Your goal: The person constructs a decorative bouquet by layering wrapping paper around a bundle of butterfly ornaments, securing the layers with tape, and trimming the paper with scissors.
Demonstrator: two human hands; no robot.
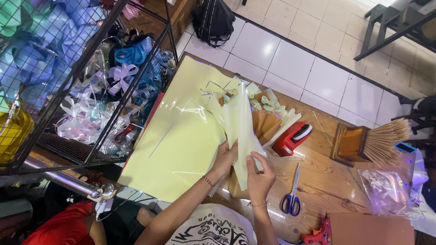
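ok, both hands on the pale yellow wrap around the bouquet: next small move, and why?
Probably gather the pale yellow translucent wrapping sheet tighter at its narrow lower end. The left hand and right hand both pinch it there, while its upper edges fan loose around the small pale flowers. The red stapler lies just right of the bundle, should it need fixing.

A crumpled clear cellophane bag with small white pieces inside lies at the table's right end, below the bundle of sticks. No labels, signs or screens show anywhere else.
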